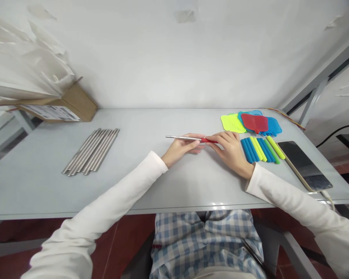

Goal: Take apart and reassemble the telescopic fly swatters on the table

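My left hand [184, 148] is closed around a thin silver metal tube [184, 137], which lies nearly level above the table. At the tube's right end is a red plastic handle [205, 140], pinched by the fingers of my right hand [228, 151]. The tube end meets the red handle; how deep it sits inside is hidden by my fingers. Beside my right hand lies a row of several blue, yellow and green handles [261, 149]. Behind them are mesh fly swatter heads in yellow, blue and red [254, 123], overlapping in a pile.
Several silver metal tubes [91, 152] lie side by side on the grey table [142, 128] at the left. A cardboard box [80, 102] stands at the back left corner. A phone [305, 164] with a cable rests at the right edge. A white wall [174, 62] rises behind.
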A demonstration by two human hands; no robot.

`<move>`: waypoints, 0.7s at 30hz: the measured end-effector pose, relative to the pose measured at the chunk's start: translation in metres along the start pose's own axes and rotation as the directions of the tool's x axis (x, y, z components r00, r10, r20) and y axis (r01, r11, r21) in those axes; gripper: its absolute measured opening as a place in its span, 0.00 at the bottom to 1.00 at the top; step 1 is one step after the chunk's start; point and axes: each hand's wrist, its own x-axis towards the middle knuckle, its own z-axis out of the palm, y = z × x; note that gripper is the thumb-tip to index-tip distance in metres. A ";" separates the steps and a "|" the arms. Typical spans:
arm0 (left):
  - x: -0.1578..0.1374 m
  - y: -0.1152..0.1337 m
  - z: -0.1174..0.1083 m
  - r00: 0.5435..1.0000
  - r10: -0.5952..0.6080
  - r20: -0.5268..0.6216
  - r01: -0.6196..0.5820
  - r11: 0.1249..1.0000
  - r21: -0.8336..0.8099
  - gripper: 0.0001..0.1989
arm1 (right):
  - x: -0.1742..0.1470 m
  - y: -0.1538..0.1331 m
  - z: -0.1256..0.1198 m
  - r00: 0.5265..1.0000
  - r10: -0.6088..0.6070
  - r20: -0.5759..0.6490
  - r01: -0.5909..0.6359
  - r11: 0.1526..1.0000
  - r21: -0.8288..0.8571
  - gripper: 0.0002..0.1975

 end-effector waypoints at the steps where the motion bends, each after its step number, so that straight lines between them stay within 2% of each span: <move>1: 0.000 0.000 -0.001 1.000 -0.006 0.004 0.006 1.000 -0.002 0.19 | 0.001 0.001 0.001 1.000 -0.002 0.000 0.002 1.000 -0.008 0.14; 6: 0.003 0.000 -0.003 0.997 -0.030 -0.064 0.027 0.998 -0.052 0.19 | 0.013 0.015 -0.004 1.000 -0.028 0.000 0.028 0.994 -0.108 0.17; 7: 0.004 -0.001 -0.004 0.996 -0.037 -0.085 0.031 0.997 -0.069 0.20 | 0.016 0.023 -0.007 1.000 0.003 -0.020 -0.006 0.988 -0.157 0.18; 9: 0.007 -0.002 -0.005 0.991 -0.046 -0.128 0.033 0.994 -0.105 0.19 | 0.024 0.044 -0.016 0.987 0.136 -0.091 -0.156 0.949 -0.275 0.19; 11: 0.010 -0.004 -0.006 0.983 -0.046 -0.176 0.022 0.990 -0.139 0.18 | 0.027 0.070 -0.023 0.928 0.336 -0.164 -0.374 0.845 -0.382 0.20; 13: 0.011 -0.004 -0.006 0.975 -0.035 -0.221 -0.003 0.985 -0.171 0.18 | 0.025 0.097 -0.028 0.820 0.531 -0.211 -0.564 0.693 -0.449 0.25; 15: 0.011 -0.003 -0.006 0.971 -0.048 -0.233 -0.001 0.978 -0.208 0.20 | 0.020 0.120 -0.028 0.733 0.649 -0.204 -0.651 0.582 -0.487 0.31; 17: 0.011 0.000 -0.007 0.973 -0.081 -0.215 0.026 0.969 -0.244 0.22 | 0.015 0.136 -0.027 0.685 0.703 -0.190 -0.687 0.536 -0.491 0.33; 21: 0.014 0.005 -0.013 0.979 -0.088 -0.182 0.039 0.965 -0.258 0.21 | 0.014 0.151 -0.026 0.634 0.749 -0.192 -0.745 0.524 -0.413 0.38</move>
